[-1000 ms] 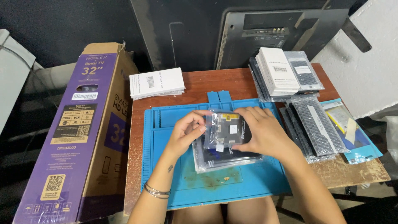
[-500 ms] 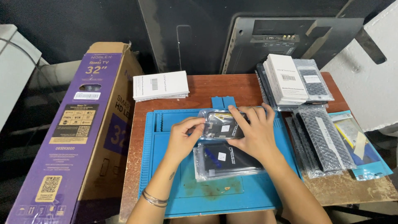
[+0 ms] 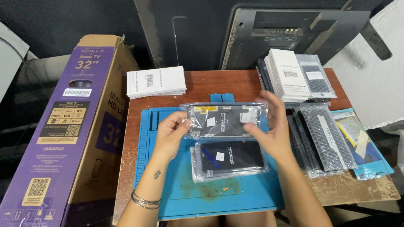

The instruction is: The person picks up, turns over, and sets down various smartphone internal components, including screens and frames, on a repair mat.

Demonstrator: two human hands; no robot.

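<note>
Both hands hold a clear plastic bag with a dark phone screen part level above a blue work mat. My left hand grips the bag's left end, and my right hand holds its right end with fingers spread. A second bagged black screen lies flat on the mat just below the held one.
A white flat box lies at the back left of the brown table. White boxes and bubble-wrapped parts are stacked at the right, with blue packets beside them. A tall purple television carton stands left; a monitor back leans behind.
The hands have lifted the top bagged screen off the lower one and turned it level, raising it toward the far side of the mat. The camera view has tilted up.
</note>
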